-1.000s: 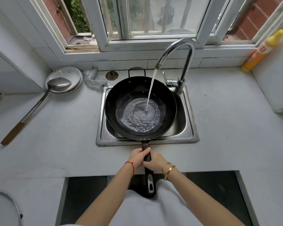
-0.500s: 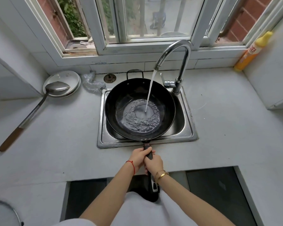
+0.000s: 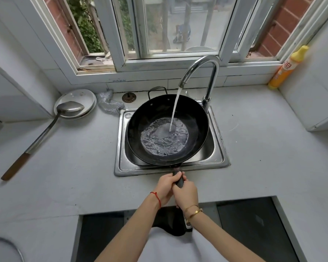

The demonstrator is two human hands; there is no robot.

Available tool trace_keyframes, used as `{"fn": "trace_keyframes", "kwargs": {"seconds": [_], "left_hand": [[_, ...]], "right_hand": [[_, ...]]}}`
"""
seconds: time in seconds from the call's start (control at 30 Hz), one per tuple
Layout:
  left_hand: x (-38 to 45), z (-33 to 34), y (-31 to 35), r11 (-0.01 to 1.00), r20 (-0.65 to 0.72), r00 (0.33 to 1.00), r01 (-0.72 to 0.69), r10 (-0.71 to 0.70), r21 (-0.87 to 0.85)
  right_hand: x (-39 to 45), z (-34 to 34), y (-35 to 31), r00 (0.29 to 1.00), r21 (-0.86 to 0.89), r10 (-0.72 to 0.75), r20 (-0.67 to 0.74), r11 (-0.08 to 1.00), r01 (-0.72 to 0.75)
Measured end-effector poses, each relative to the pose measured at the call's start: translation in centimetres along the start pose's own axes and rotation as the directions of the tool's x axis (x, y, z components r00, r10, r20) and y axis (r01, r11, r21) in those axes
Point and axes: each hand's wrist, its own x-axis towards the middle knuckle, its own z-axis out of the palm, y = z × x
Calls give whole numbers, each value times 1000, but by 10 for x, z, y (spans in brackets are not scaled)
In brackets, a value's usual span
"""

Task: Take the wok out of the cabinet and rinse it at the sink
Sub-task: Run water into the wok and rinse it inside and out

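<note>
Left hand [image 3: 166, 188] and right hand [image 3: 187, 193] both wrapped tight round handle of wok [image 3: 167, 112]. Wok out, sits in sink [image 3: 121, 167], water pooling. Swish, tip out left.

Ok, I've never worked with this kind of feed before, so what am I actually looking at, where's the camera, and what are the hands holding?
There is no machine here: a person wears one wide-angle camera on the head, looking forward and down, so the arms enter from the bottom edge. Both hands grip the long handle of a black wok, the left hand nearer the pan, the right hand just behind it. The wok sits over a steel sink under a running faucet, and water is pooling inside it. On the counter to the left lie a long ladle resting on a white plate and a steel scourer. A yellow bottle stands in the far right corner.
</note>
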Motion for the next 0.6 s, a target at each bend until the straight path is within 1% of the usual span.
{"fn": "trace_keyframes", "kwargs": {"seconds": [0.07,0.13,0.2,0.27,0.4,0.5,0.6], "left_hand": [[-2,4,0,1000,31,1000,-7,8,-7],[-4,11,-1,999,32,999,-31,31,10],[-7,16,-2,994,6,997,-75,75,74],[-8,18,-2,979,-33,991,-122,129,164],[-11,15,-2,937,-109,967,-190,230,295],[-14,13,1,917,-149,949,-216,278,337],[-19,13,4,911,-178,939,-220,295,348]], "right_hand": [[-2,-4,3,999,-16,-34,-17,999,34],[-3,-10,6,997,-6,-71,-20,997,70],[-2,-16,10,995,10,-101,-18,995,102],[-2,-20,11,994,45,-113,14,993,112],[-3,-21,5,993,165,-42,110,986,24],[-5,-21,-3,986,241,11,168,969,-52],[-10,-22,-9,978,276,33,205,957,-90]]}}
